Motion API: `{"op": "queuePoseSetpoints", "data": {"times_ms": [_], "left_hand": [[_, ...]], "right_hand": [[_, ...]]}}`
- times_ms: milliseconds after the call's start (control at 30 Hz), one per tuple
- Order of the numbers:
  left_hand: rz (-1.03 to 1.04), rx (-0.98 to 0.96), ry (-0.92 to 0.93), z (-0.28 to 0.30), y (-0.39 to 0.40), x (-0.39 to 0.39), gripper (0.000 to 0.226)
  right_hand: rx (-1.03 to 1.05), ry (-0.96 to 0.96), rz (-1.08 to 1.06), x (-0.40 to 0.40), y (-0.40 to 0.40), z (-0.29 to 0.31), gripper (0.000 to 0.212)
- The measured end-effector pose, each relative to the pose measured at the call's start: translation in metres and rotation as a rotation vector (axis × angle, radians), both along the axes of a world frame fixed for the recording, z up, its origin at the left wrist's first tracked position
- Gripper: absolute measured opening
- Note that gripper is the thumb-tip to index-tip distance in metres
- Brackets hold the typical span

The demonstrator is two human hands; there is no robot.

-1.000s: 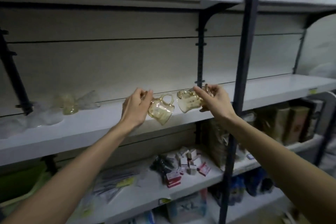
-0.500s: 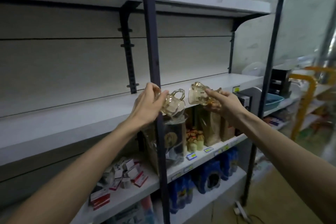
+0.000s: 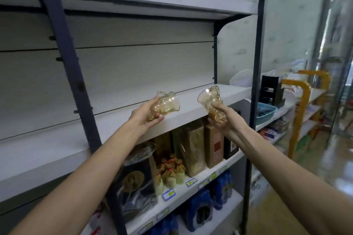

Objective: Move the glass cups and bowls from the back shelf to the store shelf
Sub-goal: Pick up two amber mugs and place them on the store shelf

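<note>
I see the left hand wrapped around an amber glass cup, tipped with its mouth toward the right, held over the front edge of the white shelf; the right hand grips a second amber cup by its base, mouth tilted up and left, in front of the same shelf near its right end; the two cups are apart; boxed goods stand on the shelf below; a blue basket lies beyond the right upright.
</note>
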State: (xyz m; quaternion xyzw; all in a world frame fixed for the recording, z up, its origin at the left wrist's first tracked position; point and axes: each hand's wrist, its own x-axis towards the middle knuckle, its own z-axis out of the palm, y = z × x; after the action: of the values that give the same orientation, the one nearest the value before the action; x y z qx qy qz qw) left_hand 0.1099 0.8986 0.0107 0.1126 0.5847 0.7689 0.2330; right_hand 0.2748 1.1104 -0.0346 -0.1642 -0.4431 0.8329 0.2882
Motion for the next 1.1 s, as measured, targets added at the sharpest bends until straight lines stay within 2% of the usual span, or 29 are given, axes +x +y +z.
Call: {"op": "queuePoseSetpoints", "data": {"times_ms": [100,233,333,433,500,733,833,900,1000,1100], "left_hand": [[-0.069,0.059,-0.055,0.002,0.049,-0.025,0.038],[-0.124,0.109,-0.122,0.004,0.118,-0.064,0.031],[-0.157,0.124,-0.124,0.009,0.165,-0.092,0.024],[-0.192,0.147,-0.099,0.013,0.208,-0.117,0.016],[-0.238,0.129,-0.076,0.014,0.234,-0.129,0.015],[-0.286,0.079,-0.067,0.006,0.321,-0.150,0.010],[-0.266,0.066,-0.079,-0.002,0.363,-0.154,0.014],[-0.240,0.025,-0.068,-0.008,0.387,-0.156,0.022],[-0.230,-0.088,0.039,-0.016,0.424,-0.161,0.041],[-0.171,-0.125,0.188,-0.026,0.459,-0.159,0.047]], "right_hand": [[0.122,-0.052,-0.021,-0.030,0.040,0.004,0.060],[0.329,-0.148,-0.073,-0.075,0.095,0.022,0.062],[0.447,-0.190,-0.133,-0.109,0.135,0.034,0.082],[0.478,-0.164,-0.126,-0.136,0.169,0.038,0.053],[0.456,-0.138,-0.105,-0.146,0.189,0.039,0.044],[0.580,-0.244,-0.116,-0.183,0.281,0.036,0.073],[0.635,-0.275,-0.071,-0.195,0.321,0.031,0.080],[0.680,-0.278,-0.024,-0.201,0.346,0.031,0.071],[0.711,-0.289,0.057,-0.209,0.389,0.031,0.062],[0.832,-0.309,0.116,-0.217,0.426,0.031,0.060]]}}
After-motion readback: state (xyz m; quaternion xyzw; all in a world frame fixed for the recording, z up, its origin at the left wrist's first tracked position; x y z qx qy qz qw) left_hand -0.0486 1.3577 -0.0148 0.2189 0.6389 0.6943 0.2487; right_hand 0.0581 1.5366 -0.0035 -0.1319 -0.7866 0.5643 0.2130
